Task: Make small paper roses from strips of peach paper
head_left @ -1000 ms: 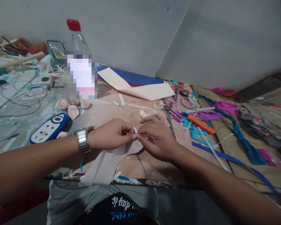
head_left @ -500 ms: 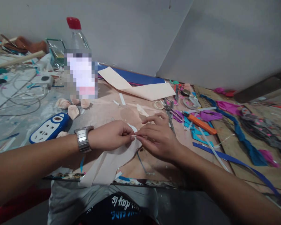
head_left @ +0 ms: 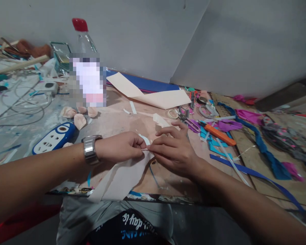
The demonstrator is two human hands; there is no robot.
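Observation:
A pale strip point(head_left: 126, 175), of thin paper or cloth, runs from under my hands down to the table's front edge. My left hand point(head_left: 126, 146), with a metal-banded watch point(head_left: 89, 149) on the wrist, is closed in a pinch on the strip's upper edge. Close beside it, my right hand point(head_left: 172, 148) pinches the same edge between thumb and forefinger, its other fingers loosely bent. Between the fingertips a short, thin, light line of material shows. Under the right palm, the table surface is partly hidden.
Left lie a blue-and-white power strip point(head_left: 53, 139) and several pale petal-like pieces point(head_left: 80, 121). A red-capped bottle point(head_left: 88, 42) stands behind a blurred-out patch. A folded cream strip point(head_left: 163, 98) lies at the back. Scissors point(head_left: 187, 119), an orange cutter point(head_left: 218, 133) and coloured scraps are on the right.
My fingertips have parted slightly, and the left hand has shifted a little leftward. More of the thin edge now shows between them. The strip's lower part has moved slightly.

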